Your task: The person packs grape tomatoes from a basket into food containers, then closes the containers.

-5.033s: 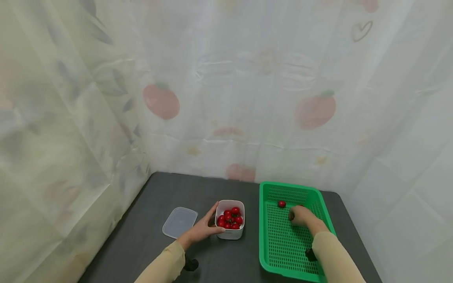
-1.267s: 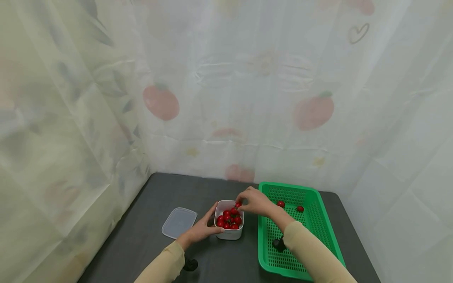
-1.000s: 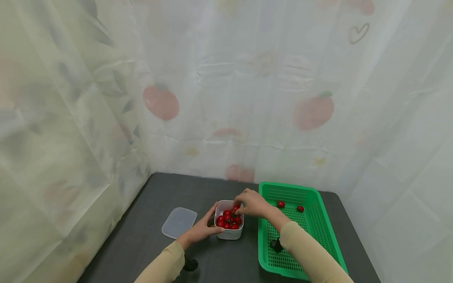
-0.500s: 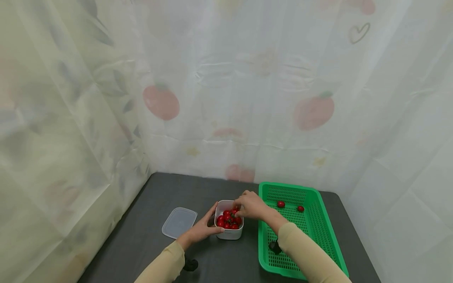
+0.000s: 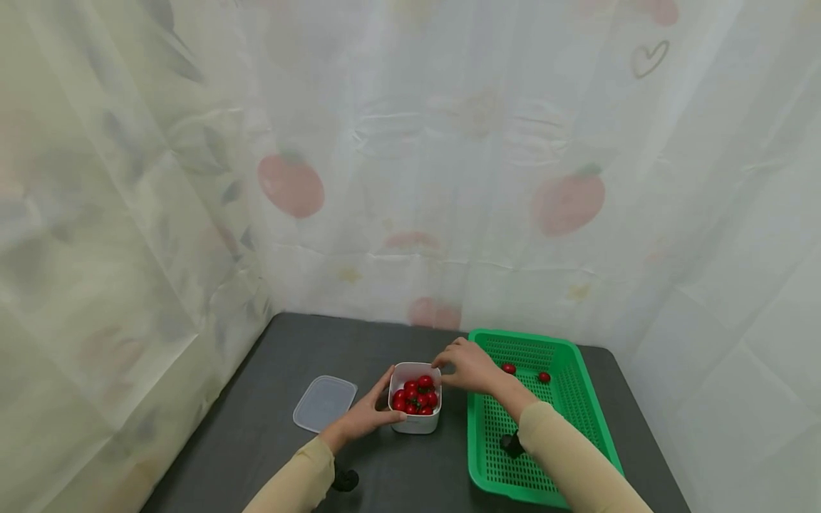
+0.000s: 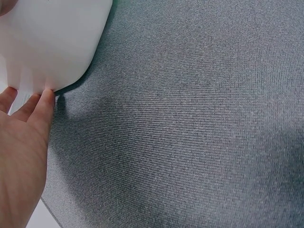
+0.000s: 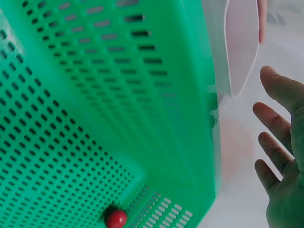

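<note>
A square white plastic container (image 5: pixel 415 425) stands on the dark table, holding several cherry tomatoes (image 5: pixel 410 394). My left hand (image 5: pixel 364 419) holds it from the left, thumb along the near side and fingers at the far left. In the left wrist view, fingertips (image 6: pixel 46 97) press against its white wall. Just beyond the container's right rim is my right hand (image 5: pixel 471 366). Its fingers (image 7: pixel 271 147) are spread apart and carry nothing in the right wrist view. Two more cherry tomatoes, one left (image 5: pixel 509 368) and one right (image 5: pixel 544 377), lie in the green basket (image 5: pixel 475 434).
A translucent lid (image 5: pixel 325 403) lies flat on the table (image 5: pixel 269 442), left of the container. The long perforated basket stands close to the container's right, under my right forearm. A patterned curtain (image 5: pixel 410 178) hangs behind the table.
Earlier my right hand reached into the basket, then brought a cherry tomato to the container and let it go there. It has now drawn back right and up. The left hand stays put.
</note>
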### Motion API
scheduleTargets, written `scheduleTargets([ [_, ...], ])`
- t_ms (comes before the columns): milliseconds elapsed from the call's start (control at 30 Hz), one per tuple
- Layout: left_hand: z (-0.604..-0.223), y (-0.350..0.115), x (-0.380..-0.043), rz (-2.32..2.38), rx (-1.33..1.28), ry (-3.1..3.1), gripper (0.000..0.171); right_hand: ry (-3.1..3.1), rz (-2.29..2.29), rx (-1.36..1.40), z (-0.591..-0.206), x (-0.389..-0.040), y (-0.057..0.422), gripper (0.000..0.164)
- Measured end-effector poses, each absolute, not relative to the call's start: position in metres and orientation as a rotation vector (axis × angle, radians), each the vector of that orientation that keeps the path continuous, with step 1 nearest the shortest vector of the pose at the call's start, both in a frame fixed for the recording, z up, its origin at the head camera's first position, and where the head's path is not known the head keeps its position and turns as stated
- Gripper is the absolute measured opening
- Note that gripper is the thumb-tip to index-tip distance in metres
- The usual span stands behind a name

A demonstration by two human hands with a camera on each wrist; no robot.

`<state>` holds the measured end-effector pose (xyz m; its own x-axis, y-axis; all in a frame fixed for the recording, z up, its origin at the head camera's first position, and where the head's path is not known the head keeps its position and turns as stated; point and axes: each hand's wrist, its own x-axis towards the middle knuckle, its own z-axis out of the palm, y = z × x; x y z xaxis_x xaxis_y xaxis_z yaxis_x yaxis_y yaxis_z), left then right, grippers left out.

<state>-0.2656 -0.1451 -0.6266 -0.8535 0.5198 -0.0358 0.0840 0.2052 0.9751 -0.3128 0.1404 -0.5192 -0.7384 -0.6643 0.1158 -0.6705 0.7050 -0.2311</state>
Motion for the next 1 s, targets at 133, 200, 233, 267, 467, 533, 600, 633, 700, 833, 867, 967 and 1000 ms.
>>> scheduleTargets([
  [133,-0.627,-0.145,-0.266,1.692,0.567,2.132,0.102,-2.885,0.429,1.089,-0.516,-0.314,0.153,0.029],
  [200,-0.627,-0.146,-0.266,1.695,0.572,2.129,0.102,-2.891,0.449,1.072,-0.515,-0.315,0.16,0.029],
  [233,-0.627,-0.146,-0.266,1.696,0.573,2.128,0.102,-2.892,0.458,1.062,-0.514,-0.315,0.163,0.029],
  [267,-0.627,-0.146,-0.266,1.697,0.574,2.126,0.102,-2.892,0.463,1.051,-0.514,-0.315,0.167,0.03],
  [467,-0.627,-0.146,-0.267,1.692,0.567,2.127,0.102,-2.921,0.517,0.96,-0.508,-0.315,0.193,0.031],
  [533,-0.627,-0.146,-0.267,1.689,0.569,2.129,0.102,-2.926,0.516,0.933,-0.507,-0.315,0.203,0.031],
  [600,-0.627,-0.146,-0.267,1.689,0.571,2.128,0.103,-2.934,0.512,0.898,-0.506,-0.316,0.213,0.032],
  [633,-0.627,-0.147,-0.267,1.688,0.571,2.127,0.103,-2.94,0.511,0.874,-0.507,-0.316,0.218,0.032],
  [700,-0.627,-0.147,-0.267,1.688,0.57,2.127,0.103,-2.942,0.509,0.843,-0.508,-0.316,0.228,0.034],
  [833,-0.626,-0.146,-0.267,1.682,0.565,2.135,0.103,-2.959,0.511,0.785,-0.511,-0.317,0.242,0.034],
  [867,-0.626,-0.146,-0.267,1.681,0.562,2.138,0.103,-2.956,0.503,0.784,-0.512,-0.317,0.245,0.034],
  [967,-0.627,-0.146,-0.266,1.672,0.546,2.147,0.103,-2.967,0.504,0.767,-0.515,-0.317,0.251,0.034],
  [1000,-0.627,-0.146,-0.266,1.671,0.542,2.148,0.103,-2.972,0.502,0.761,-0.516,-0.316,0.253,0.034],
])
